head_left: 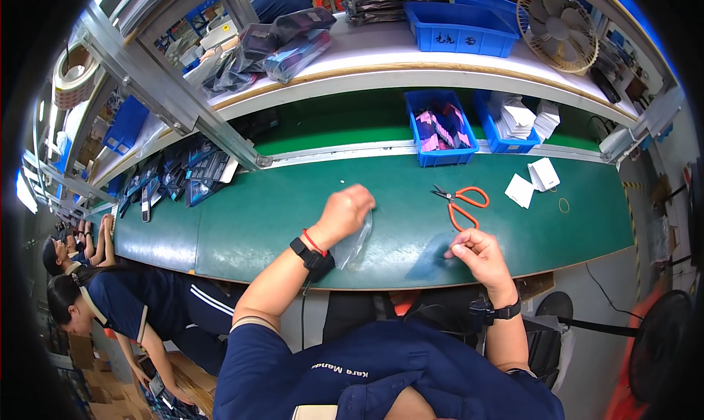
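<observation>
Here the left hand pinches a clear plastic bag hanging below it; the right hand, fingers closed on something small, sits just right of it, nearer the scissors.

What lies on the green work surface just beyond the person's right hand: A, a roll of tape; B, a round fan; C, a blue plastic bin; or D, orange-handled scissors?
D: the orange-handled scissors lie flat on the green work surface, just past the right hand.
</observation>
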The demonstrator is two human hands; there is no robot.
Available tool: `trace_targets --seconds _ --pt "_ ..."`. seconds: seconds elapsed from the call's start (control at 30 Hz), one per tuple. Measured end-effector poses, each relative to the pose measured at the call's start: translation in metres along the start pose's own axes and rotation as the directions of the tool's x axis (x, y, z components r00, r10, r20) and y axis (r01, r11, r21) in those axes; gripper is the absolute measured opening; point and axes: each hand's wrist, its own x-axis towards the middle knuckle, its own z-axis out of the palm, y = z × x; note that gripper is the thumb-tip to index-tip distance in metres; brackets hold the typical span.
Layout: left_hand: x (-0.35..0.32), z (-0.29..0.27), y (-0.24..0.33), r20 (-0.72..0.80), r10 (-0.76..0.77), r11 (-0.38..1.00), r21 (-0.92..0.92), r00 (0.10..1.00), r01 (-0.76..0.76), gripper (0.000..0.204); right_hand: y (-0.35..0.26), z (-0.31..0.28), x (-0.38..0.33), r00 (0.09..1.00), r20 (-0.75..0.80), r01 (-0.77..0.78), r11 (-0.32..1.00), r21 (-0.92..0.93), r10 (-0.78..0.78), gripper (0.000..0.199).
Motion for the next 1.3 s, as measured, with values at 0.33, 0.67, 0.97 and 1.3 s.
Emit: trace_targets --seconds 0.33,0.67,0.97,1.3 --pt "0.045 0.013 0.066 0.044 -0.399 0.475 -0.845 0.916 0.247 0.006 -0.007 0.028 0.005 0.947 0.01 0.321 0.947 0.026 -0.322 0.008" --pt "0.035 0.101 0.149 0.389 -0.185 -0.003 -0.918 0.902 0.396 0.018 0.01 0.006 -0.045 0.829 -0.383 0.36 0.913 -0.192 -0.407 0.007" --pt "0.026 0.14 0.204 0.697 0.176 -0.164 -0.675 0.695 0.719 0.019 0.025 -0.034 -0.124 0.797 -0.594 0.375 0.859 0.349 -0.107 0.013" --pt "0.038 0.138 0.216 0.786 0.207 -0.066 -0.582 0.582 0.81 0.031 0.054 -0.085 -0.161 0.726 -0.687 0.446 0.774 0.45 -0.019 0.011"
